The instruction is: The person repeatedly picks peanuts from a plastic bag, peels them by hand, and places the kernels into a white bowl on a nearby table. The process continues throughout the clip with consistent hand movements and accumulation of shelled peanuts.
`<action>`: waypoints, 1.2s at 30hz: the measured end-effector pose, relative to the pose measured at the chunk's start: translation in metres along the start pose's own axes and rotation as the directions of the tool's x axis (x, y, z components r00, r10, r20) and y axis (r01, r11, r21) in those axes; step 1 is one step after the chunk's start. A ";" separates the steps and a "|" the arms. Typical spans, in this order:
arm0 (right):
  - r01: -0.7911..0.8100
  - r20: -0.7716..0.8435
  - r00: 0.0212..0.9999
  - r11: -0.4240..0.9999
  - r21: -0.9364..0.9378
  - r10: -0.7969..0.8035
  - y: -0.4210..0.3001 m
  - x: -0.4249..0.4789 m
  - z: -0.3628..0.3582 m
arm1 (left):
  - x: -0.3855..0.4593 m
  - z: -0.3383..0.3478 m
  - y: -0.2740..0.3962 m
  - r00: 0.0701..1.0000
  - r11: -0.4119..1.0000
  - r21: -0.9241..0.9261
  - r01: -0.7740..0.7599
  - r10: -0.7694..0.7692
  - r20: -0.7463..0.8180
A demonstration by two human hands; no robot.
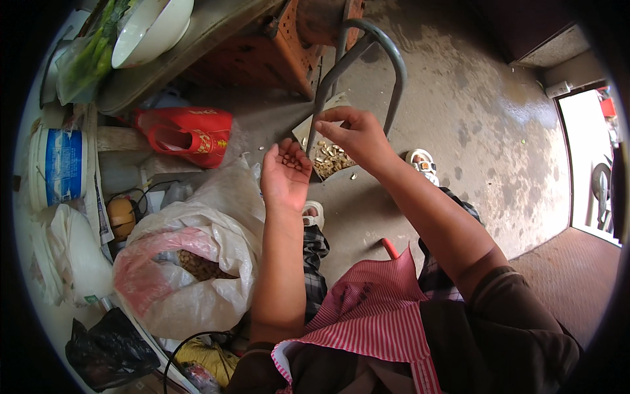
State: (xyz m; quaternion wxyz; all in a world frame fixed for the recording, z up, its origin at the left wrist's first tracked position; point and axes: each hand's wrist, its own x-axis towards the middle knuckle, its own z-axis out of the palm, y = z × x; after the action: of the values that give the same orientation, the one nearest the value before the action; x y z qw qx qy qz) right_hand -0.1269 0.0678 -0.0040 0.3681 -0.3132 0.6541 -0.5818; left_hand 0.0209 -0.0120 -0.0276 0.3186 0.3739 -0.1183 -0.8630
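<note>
My left hand (pixel 287 180) is turned palm up and cupped, with several reddish-brown shelled peanuts (pixel 292 161) lying at the base of its fingers. To its right and slightly higher, my right hand (pixel 352 130) hangs in the air with thumb and index fingertips close together. Whether anything small sits between them is too fine to see. Below the hands, peanut shells (pixel 332 158) lie in a shallow pale container (pixel 301 129) on the floor, partly hidden by my right hand. A woven plastic sack (pixel 197 300), its mouth rolled open, holds unshelled peanuts (pixel 204 266) beside my left forearm.
A grey tubular metal frame (pixel 397 74) arches over the shell container. Left stand a red bag (pixel 216 133), a white-and-blue bucket (pixel 64 167) and a black plastic bag (pixel 110 352). A white bowl (pixel 152 37) rests on a tabletop (pixel 206 47). An open doorway (pixel 583 162) is at right.
</note>
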 end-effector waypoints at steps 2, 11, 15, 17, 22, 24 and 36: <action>-0.013 -0.028 1.000 0.999 0.032 0.014 0.001 0.001 0.000 | -0.002 0.005 -0.001 0.997 0.999 -0.005 -0.036 0.036 -0.066; -0.489 0.426 0.872 0.471 0.734 0.240 -0.002 0.005 -0.005 | -0.012 0.020 -0.010 0.987 0.961 0.225 -0.162 0.151 0.062; -0.510 0.473 0.860 0.361 0.781 0.190 -0.012 0.001 -0.006 | -0.024 0.032 -0.015 0.922 0.747 0.548 -0.377 0.360 0.144; -0.504 0.481 0.862 0.355 0.787 0.160 -0.013 0.000 -0.007 | -0.027 0.037 -0.021 0.865 0.600 0.637 -0.483 0.438 0.243; -0.504 0.500 0.858 0.390 0.771 0.118 -0.010 -0.001 -0.004 | -0.023 0.034 -0.027 0.817 0.456 0.700 -0.550 0.469 0.336; -0.505 0.505 0.856 0.395 0.767 0.113 -0.009 0.001 -0.003 | -0.023 0.032 -0.026 0.817 0.401 0.733 -0.549 0.445 0.368; -0.522 0.516 0.845 0.422 0.741 0.140 -0.009 -0.001 0.000 | -0.021 0.032 -0.021 0.822 0.370 0.751 -0.546 0.409 0.396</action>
State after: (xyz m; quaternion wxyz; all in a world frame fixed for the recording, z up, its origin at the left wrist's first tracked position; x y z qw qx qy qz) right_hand -0.1269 0.0674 0.0048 0.7011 -0.0533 0.2396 -0.6695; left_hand -0.0010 0.0166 -0.0033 0.3246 0.3655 -0.6433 -0.5892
